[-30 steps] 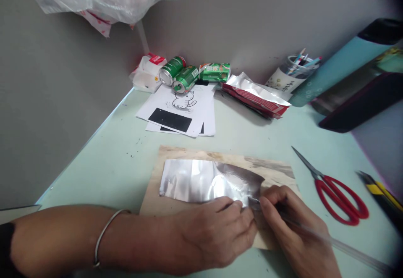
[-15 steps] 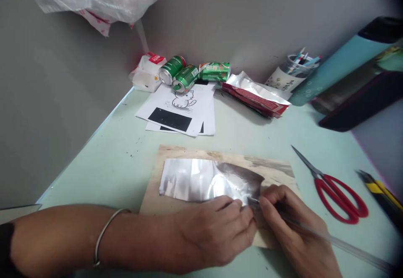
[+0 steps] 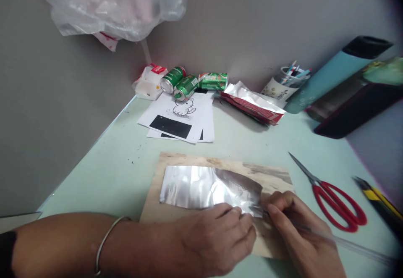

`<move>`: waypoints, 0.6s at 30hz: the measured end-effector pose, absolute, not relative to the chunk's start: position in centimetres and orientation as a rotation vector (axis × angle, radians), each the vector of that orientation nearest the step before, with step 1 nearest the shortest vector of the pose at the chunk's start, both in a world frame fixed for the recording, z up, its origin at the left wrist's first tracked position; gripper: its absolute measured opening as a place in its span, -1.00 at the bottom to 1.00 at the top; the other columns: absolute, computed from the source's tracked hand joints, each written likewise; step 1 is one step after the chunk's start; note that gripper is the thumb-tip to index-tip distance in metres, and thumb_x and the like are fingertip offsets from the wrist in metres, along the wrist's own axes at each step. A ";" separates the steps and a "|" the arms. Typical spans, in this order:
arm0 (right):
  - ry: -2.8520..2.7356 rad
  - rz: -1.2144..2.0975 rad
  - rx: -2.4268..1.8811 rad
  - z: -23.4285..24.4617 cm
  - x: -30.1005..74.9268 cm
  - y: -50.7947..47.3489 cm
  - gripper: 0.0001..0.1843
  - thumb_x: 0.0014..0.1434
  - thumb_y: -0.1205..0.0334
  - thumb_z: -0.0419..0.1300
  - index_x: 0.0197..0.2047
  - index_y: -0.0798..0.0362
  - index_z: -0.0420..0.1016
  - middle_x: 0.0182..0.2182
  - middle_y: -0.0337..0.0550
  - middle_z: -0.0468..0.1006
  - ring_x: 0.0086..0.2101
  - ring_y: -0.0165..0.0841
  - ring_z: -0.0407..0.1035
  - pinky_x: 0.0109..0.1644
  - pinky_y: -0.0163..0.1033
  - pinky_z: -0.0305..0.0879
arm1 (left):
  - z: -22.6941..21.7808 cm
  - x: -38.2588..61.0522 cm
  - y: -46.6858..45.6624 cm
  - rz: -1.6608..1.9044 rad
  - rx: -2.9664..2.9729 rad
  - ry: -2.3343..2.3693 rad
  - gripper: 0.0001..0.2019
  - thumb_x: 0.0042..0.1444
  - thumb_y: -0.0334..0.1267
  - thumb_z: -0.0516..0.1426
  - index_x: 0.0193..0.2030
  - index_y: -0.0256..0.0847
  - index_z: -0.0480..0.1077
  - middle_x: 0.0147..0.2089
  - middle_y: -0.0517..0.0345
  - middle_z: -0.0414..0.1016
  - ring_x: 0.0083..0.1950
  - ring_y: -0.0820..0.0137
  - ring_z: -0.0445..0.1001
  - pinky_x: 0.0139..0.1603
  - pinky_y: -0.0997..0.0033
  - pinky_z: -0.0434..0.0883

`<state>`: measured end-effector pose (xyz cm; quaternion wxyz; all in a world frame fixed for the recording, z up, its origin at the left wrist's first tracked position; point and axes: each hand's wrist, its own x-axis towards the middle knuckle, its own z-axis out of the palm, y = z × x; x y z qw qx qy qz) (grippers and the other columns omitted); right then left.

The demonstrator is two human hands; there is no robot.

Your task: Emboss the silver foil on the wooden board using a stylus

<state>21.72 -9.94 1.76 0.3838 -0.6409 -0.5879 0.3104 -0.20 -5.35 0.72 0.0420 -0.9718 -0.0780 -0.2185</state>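
Note:
A shiny metal foil sheet (image 3: 201, 187) lies on a thin wooden board (image 3: 270, 173) on the pale green table. My left hand (image 3: 217, 238), a bangle on its wrist, presses its closed fingertips on the sheet's near right edge. My right hand (image 3: 299, 232) grips a thin clear rod-like tool (image 3: 346, 242), its tip touching the sheet's right corner beside my left fingers.
Red-handled scissors (image 3: 333, 204) and a yellow utility knife (image 3: 378, 196) lie right. Printed papers (image 3: 179, 118), green cans (image 3: 181, 84), a red foil packet (image 3: 252, 101), a pen cup (image 3: 286, 82) and a teal bottle (image 3: 333, 72) stand at the back. A plastic bag (image 3: 116, 5) hangs above.
The view tilted down a little, so everything sits slightly lower in frame. My right hand and the tool tip shifted slightly right along the sheet's edge. My left hand holds its place.

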 end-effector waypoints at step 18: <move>-1.615 0.761 -1.721 1.3 21.3 -10.2 -0.71 0.37 0.14 0.12 -0.41 -0.05 0.25 -0.51 -0.34 0.34 -0.51 -0.42 0.26 -0.45 -0.39 0.27 | 1.4 -0.4 -5.1 -0.595 -3.001 -0.212 -0.67 0.39 -0.42 0.03 0.21 -0.52 0.42 0.15 -0.23 0.51 0.12 0.22 0.51 0.19 0.23 0.44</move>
